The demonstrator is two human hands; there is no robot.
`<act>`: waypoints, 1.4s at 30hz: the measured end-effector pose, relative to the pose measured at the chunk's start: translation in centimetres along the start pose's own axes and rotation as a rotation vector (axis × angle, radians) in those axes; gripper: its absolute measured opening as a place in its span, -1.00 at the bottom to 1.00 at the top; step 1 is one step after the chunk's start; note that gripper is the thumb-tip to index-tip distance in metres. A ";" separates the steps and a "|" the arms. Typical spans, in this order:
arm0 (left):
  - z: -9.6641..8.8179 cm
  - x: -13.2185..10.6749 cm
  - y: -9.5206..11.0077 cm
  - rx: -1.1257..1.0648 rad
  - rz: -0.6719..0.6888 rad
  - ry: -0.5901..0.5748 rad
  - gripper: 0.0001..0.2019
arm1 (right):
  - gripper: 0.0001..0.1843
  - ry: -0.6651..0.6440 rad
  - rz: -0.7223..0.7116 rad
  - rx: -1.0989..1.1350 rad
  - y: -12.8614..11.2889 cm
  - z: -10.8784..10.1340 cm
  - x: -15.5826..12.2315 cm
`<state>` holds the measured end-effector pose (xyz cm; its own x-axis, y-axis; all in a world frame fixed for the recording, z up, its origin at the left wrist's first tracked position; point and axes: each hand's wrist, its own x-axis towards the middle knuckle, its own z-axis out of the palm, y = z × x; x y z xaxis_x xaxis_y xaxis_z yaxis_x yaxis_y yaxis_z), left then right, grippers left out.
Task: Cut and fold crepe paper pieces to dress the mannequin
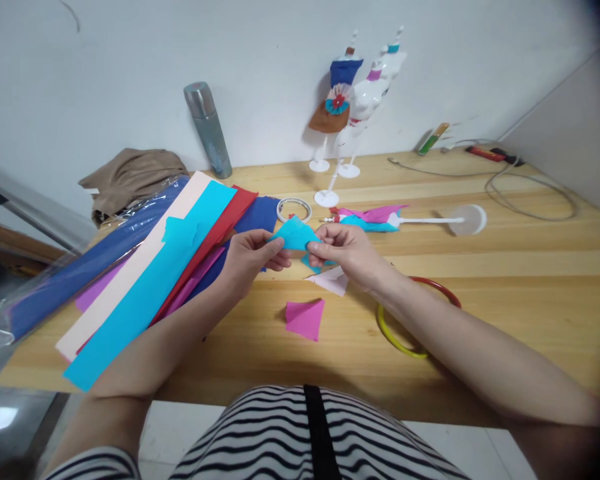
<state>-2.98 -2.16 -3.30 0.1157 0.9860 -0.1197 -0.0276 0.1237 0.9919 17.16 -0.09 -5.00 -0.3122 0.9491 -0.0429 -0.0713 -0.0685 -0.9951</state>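
Note:
A small piece of turquoise crepe paper point(296, 233) is stretched between my hands above the table. My left hand point(255, 257) pinches its left corner between thumb and fingers. On the other side, my right hand point(344, 252) grips the right corner the same way. Beneath the hands, a pale pink paper scrap point(334, 281) and another bit of turquoise paper lie on the wood, partly hidden by my right hand. Closer to me rests a magenta paper piece point(305, 320) with a crease across it.
Long crepe paper strips point(150, 287) are stacked at the left. A tape roll point(294, 211), a dressed mannequin figure point(370, 219) lying down and several standing mannequins point(345, 100) are beyond my hands. A flask point(208, 130) stands at the wall; a yellow-and-red ring point(400, 343) lies under my right forearm.

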 end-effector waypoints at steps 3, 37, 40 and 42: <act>0.0 0.0 -0.1 -0.025 -0.009 0.003 -0.58 | -0.53 0.014 0.001 -0.007 0.1 0.1 0.0; -0.3 0.8 -1.8 0.025 -0.147 -0.161 -0.48 | -0.66 -0.049 0.031 0.015 0.3 0.7 -0.5; -0.2 0.9 -2.3 0.046 -0.099 -0.114 -0.49 | -0.66 -0.033 0.005 -0.003 0.7 0.6 -0.3; -0.2 0.9 -2.5 0.063 -0.056 -0.080 -0.49 | -0.66 -0.020 -0.010 -0.024 0.8 0.5 -0.1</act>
<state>-3.02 -1.51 -5.86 0.1938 0.9654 -0.1742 0.0432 0.1690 0.9847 16.70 -0.42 -5.79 -0.3301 0.9434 -0.0318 -0.0515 -0.0517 -0.9973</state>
